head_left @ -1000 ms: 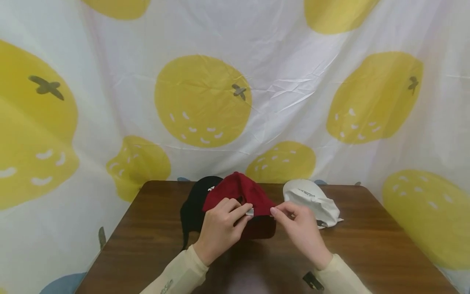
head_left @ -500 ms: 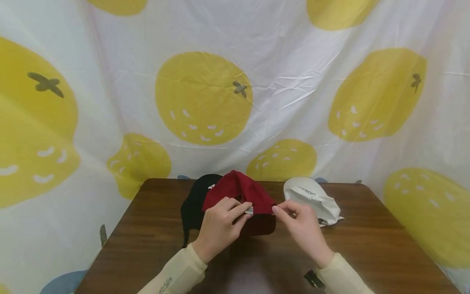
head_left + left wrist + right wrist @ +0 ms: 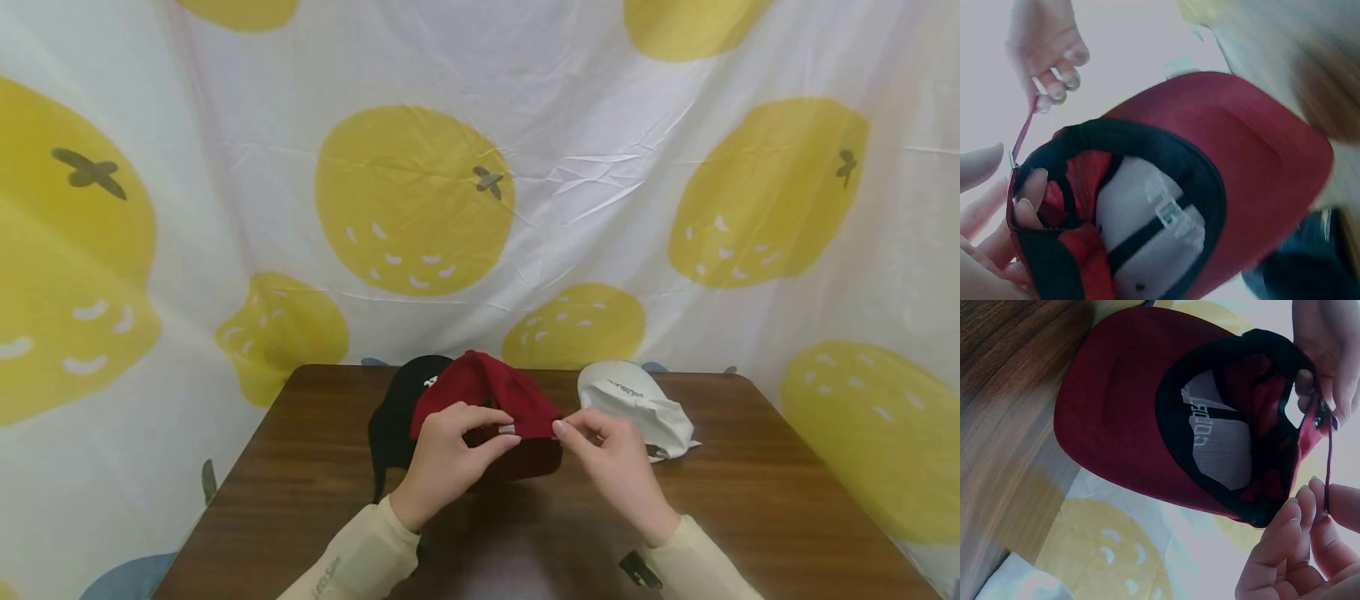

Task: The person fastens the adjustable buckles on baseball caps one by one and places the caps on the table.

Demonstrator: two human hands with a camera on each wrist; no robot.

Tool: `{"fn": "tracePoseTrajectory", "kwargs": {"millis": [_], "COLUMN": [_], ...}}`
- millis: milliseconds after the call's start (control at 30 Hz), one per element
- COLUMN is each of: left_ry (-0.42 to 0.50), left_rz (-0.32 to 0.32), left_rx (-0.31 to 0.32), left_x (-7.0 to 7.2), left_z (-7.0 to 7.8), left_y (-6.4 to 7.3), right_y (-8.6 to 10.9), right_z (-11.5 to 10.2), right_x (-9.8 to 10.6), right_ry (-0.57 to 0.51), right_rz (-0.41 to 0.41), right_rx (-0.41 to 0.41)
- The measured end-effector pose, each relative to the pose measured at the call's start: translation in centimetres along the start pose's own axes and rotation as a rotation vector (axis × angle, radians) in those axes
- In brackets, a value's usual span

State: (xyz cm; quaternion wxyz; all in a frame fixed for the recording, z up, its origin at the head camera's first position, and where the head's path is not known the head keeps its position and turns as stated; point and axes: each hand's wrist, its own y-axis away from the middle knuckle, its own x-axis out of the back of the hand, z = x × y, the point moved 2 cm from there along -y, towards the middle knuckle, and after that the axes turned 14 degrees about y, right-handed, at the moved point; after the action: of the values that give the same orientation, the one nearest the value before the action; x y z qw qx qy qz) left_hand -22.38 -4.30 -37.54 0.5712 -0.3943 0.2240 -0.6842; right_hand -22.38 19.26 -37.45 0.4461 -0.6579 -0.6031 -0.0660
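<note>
A red baseball cap [image 3: 468, 383] is held between both hands above the table, its brim away from me and its inside showing in both wrist views. My left hand [image 3: 442, 462] grips the cap's back edge at the metal buckle [image 3: 507, 429], some fingers inside the rear opening. In the head view, its thumb and index finger stand a little apart around the buckle. My right hand [image 3: 618, 467] pinches the free end of the thin red strap [image 3: 1329, 456], which is stretched out from the buckle. A grey lining with white lettering [image 3: 1200, 422] shows inside the crown.
A black cap [image 3: 390, 425] lies behind and left of the red one. Toward the back right is a white cap [image 3: 637, 408] with dark lettering. Both rest on the brown wooden table [image 3: 765, 492]. A lemon-patterned cloth [image 3: 570, 167] hangs behind it.
My left thumb and index finger have parted at the buckle, leaving more of it showing. The right hand keeps its pinch on the strap, almost unmoved. The other caps stay put.
</note>
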Motion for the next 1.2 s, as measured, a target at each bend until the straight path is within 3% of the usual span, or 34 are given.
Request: {"fn": "tracePoseTrajectory", "kwargs": {"millis": [167,333,500,700,967,1200], "left_ry": [0.143,0.161,0.148,0.086,0.046,0.038], "left_rz": [0.011,-0.003,-0.007,-0.021,-0.027,-0.020], "left_rx": [0.174,0.239,0.236,0.204,0.179,0.164], "left_x": [0.1,0.1,-0.1,-0.4,-0.4,-0.2], "left_z": [0.3,0.5,0.7,1.0,1.3,1.4], "left_y": [-0.1,0.0,0.1,-0.2,0.0,0.1], "right_y": [0.1,0.2,0.3,-0.7,-5.3,-9.5], "right_z": [0.0,-0.1,-0.4,-0.8,-3.1,-4.8], "right_x": [-0.1,-0.4,-0.6,0.7,3.1,3.1], "right_ry": [0.005,0.001,0.000,0.094,0.186,0.219], "right_rz": [-0.017,-0.032,-0.068,-0.074,0.004,-0.110], "right_rx": [-0.001,-0.009,-0.029,-0.028,0.069,0.106]}}
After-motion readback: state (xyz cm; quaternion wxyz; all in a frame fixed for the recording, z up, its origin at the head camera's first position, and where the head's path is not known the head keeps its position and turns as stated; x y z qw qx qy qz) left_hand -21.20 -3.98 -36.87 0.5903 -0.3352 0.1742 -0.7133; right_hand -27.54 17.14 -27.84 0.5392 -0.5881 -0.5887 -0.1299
